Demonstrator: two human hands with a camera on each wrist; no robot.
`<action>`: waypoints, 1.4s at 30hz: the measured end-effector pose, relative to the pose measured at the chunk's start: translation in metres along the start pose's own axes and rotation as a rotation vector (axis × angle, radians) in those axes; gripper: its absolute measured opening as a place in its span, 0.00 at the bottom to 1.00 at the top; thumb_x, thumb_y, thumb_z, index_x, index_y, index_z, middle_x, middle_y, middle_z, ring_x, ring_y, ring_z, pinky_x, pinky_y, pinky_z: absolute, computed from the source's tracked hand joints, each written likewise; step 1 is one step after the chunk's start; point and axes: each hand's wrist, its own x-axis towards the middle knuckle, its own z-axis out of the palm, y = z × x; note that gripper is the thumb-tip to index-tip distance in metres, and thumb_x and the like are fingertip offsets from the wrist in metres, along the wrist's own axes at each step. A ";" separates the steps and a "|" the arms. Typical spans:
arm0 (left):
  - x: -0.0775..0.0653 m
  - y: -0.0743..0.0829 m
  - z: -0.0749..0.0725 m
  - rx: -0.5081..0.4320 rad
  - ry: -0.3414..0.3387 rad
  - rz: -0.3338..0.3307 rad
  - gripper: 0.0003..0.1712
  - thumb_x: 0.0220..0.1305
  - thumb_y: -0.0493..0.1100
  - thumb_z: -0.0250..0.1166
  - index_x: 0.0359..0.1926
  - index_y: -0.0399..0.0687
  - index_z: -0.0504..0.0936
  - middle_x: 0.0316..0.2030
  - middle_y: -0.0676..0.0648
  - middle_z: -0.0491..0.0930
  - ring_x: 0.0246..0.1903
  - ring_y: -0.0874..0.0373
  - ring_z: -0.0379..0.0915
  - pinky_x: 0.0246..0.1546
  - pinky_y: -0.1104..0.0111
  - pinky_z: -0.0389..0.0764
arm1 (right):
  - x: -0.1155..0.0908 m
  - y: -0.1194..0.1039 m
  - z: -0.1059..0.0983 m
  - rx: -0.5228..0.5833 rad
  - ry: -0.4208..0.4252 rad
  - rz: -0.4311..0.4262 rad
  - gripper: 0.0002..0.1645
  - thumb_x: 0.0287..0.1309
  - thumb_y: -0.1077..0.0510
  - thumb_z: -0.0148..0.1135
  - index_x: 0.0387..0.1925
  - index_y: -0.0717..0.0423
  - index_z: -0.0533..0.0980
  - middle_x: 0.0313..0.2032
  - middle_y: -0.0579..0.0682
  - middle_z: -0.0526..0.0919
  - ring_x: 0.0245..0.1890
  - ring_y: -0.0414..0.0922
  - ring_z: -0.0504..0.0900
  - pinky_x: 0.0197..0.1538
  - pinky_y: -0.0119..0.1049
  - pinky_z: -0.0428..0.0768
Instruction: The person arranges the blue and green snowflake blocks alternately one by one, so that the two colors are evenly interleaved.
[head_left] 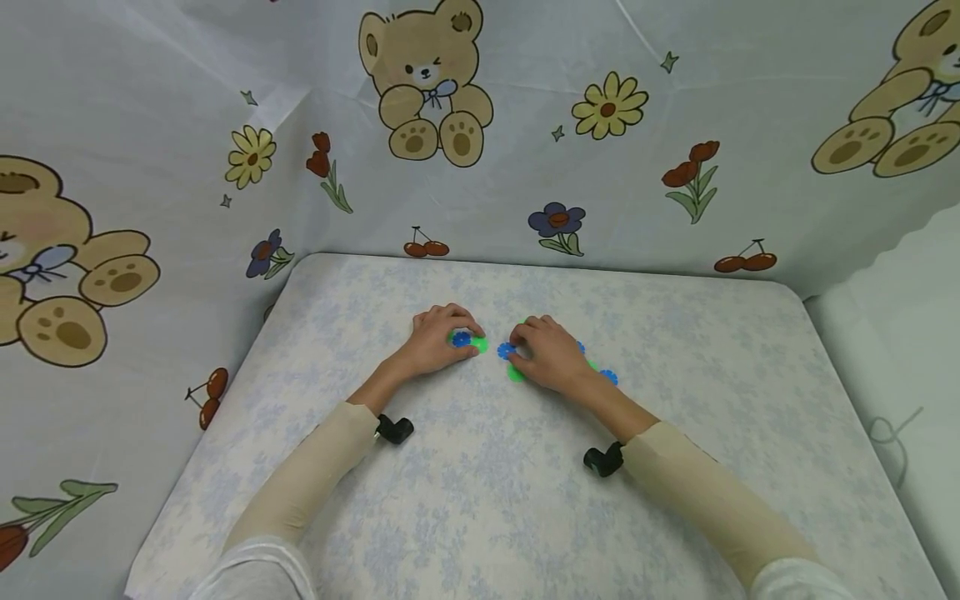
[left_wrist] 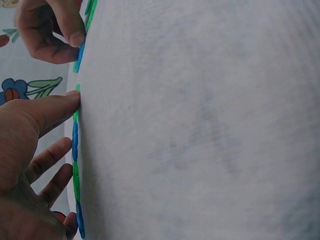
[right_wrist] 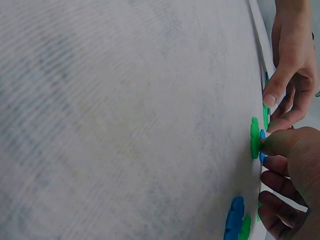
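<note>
My left hand (head_left: 441,340) pinches a green flower-shaped plastic disc (head_left: 480,344) between thumb and index finger. Linked behind it is a blue disc (head_left: 461,339); in the left wrist view the linked row shows edge-on, with a further blue disc (left_wrist: 80,220) by the little finger. Across a small gap, my right hand (head_left: 553,357) holds another blue disc (head_left: 506,351) between thumb and forefinger. A green disc (head_left: 515,373) lies just below that one, seen close beside the thumb in the right wrist view. The right palm hides part of its group of discs.
More discs lie by the right wrist, among them a blue disc (head_left: 609,377) and a green disc (right_wrist: 245,229). The pale patterned table (head_left: 480,500) meets a hanging cloth (head_left: 510,183) printed with bears at its far edge. A thin cord (head_left: 892,433) hangs at the right.
</note>
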 end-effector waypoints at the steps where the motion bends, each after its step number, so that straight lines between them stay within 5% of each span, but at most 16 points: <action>1: 0.000 0.000 0.000 0.001 0.002 -0.001 0.13 0.72 0.53 0.74 0.55 0.64 0.89 0.65 0.50 0.77 0.67 0.44 0.68 0.72 0.36 0.54 | 0.001 -0.001 0.000 0.000 0.000 -0.002 0.15 0.71 0.49 0.71 0.51 0.53 0.85 0.50 0.52 0.86 0.53 0.53 0.80 0.62 0.50 0.82; 28: -0.001 0.004 -0.001 0.006 0.002 -0.005 0.13 0.72 0.52 0.74 0.55 0.64 0.89 0.66 0.50 0.77 0.66 0.45 0.68 0.72 0.35 0.55 | 0.006 -0.008 0.011 -0.004 0.057 -0.036 0.13 0.71 0.48 0.71 0.49 0.50 0.85 0.48 0.49 0.86 0.51 0.50 0.81 0.56 0.49 0.84; 42: 0.000 0.005 -0.001 0.030 -0.020 -0.015 0.14 0.72 0.55 0.73 0.56 0.65 0.88 0.66 0.50 0.75 0.67 0.46 0.66 0.72 0.35 0.53 | -0.010 0.001 0.000 0.074 0.019 -0.021 0.17 0.74 0.49 0.67 0.57 0.53 0.83 0.54 0.52 0.87 0.56 0.53 0.81 0.63 0.52 0.81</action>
